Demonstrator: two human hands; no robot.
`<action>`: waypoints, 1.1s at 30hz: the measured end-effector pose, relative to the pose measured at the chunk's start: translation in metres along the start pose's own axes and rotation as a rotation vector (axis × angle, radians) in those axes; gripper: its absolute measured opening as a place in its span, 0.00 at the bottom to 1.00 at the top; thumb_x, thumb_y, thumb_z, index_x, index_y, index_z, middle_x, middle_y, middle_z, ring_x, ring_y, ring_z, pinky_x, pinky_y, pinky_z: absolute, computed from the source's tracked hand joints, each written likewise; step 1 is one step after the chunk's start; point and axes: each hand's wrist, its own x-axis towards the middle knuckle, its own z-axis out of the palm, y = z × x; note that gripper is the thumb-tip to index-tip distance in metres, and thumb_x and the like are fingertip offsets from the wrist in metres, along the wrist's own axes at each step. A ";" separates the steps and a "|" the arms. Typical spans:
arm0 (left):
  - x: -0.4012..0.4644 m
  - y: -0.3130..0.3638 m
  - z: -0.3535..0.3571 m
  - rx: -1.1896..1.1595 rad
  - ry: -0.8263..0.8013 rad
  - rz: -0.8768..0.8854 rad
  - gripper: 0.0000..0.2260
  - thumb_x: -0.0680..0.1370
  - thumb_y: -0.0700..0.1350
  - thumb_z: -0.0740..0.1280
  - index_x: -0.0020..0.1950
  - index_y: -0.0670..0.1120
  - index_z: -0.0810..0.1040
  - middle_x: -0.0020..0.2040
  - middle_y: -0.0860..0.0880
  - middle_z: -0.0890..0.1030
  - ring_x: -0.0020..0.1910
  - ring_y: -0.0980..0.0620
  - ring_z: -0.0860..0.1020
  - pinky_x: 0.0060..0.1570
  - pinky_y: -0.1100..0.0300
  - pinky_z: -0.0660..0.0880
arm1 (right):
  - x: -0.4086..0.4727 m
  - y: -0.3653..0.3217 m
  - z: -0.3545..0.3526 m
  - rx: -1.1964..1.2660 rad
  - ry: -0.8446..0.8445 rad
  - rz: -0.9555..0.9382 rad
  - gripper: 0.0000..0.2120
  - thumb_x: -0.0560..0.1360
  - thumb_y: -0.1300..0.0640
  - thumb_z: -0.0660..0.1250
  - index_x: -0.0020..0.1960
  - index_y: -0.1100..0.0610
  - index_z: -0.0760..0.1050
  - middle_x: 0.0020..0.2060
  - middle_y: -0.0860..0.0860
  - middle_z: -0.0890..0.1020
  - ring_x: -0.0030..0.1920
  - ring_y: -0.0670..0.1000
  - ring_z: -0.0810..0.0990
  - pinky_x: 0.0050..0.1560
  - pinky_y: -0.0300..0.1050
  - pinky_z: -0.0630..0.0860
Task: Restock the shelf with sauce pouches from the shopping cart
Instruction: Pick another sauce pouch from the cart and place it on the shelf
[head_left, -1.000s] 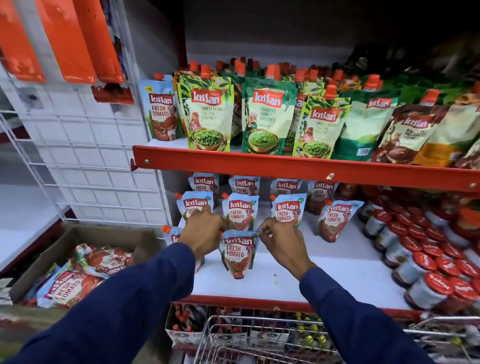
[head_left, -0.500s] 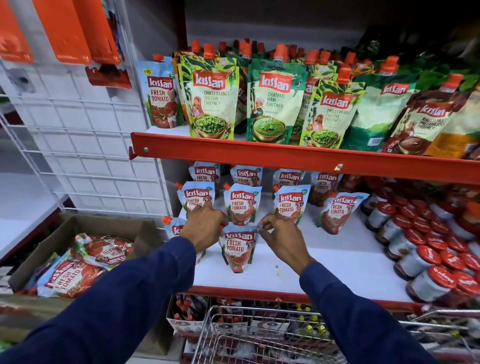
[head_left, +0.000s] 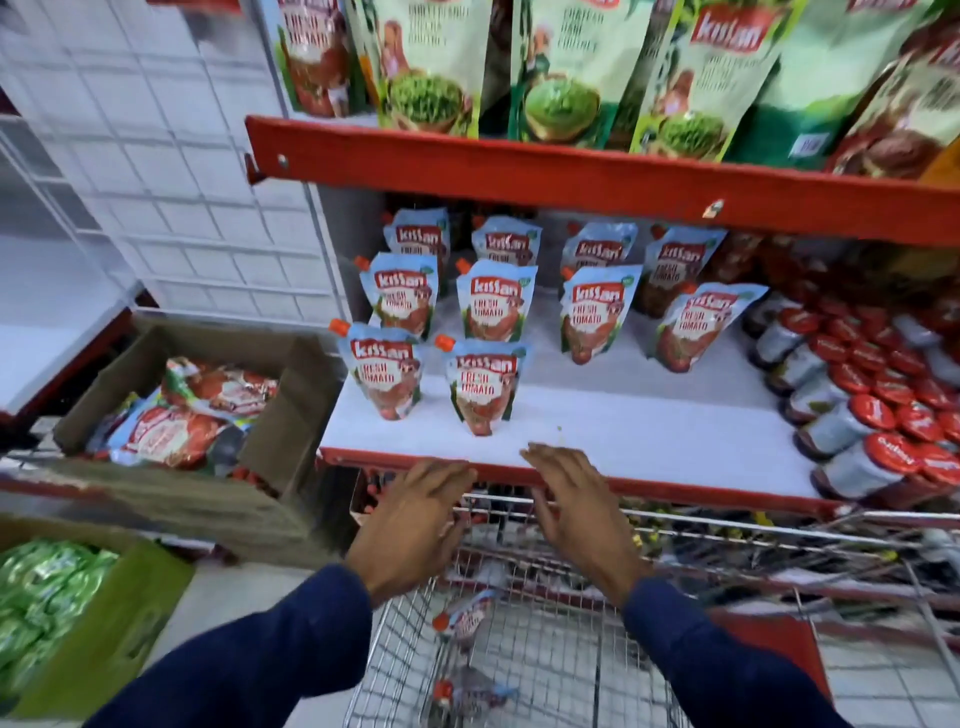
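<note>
Inside the shopping cart (head_left: 545, 670) lie 2 sauce pouches (head_left: 465, 618); both hands empty.

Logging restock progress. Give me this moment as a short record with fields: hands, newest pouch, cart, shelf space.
left hand: open, empty, above the cart
right hand: open, empty, fingers at the shelf's red front edge
front pouch: upright on the white shelf, beside another tomato pouch
cart: two pouches visible inside, one nearer the shelf
shelf space: bare stretch right of the front pouch, up to the red-lidded jars
</note>
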 end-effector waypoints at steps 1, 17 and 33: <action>-0.012 0.001 0.018 -0.048 -0.072 -0.044 0.25 0.79 0.52 0.64 0.76 0.50 0.67 0.73 0.50 0.73 0.70 0.48 0.69 0.70 0.48 0.70 | -0.014 0.001 0.014 -0.020 -0.088 -0.011 0.23 0.78 0.57 0.65 0.72 0.51 0.69 0.68 0.49 0.76 0.67 0.49 0.70 0.71 0.47 0.68; -0.048 0.001 0.161 -0.088 -0.508 -0.431 0.07 0.78 0.36 0.65 0.54 0.40 0.79 0.51 0.37 0.84 0.50 0.37 0.83 0.45 0.48 0.78 | -0.062 -0.006 0.130 -0.066 -0.699 0.302 0.13 0.79 0.63 0.61 0.56 0.53 0.81 0.45 0.55 0.85 0.43 0.58 0.82 0.43 0.51 0.80; -0.054 0.026 0.089 -0.296 -0.120 -0.302 0.14 0.71 0.32 0.67 0.53 0.45 0.81 0.51 0.44 0.83 0.49 0.44 0.81 0.44 0.57 0.79 | -0.069 0.008 0.035 0.096 -0.414 0.152 0.07 0.79 0.49 0.63 0.53 0.44 0.78 0.50 0.41 0.84 0.51 0.46 0.77 0.50 0.45 0.71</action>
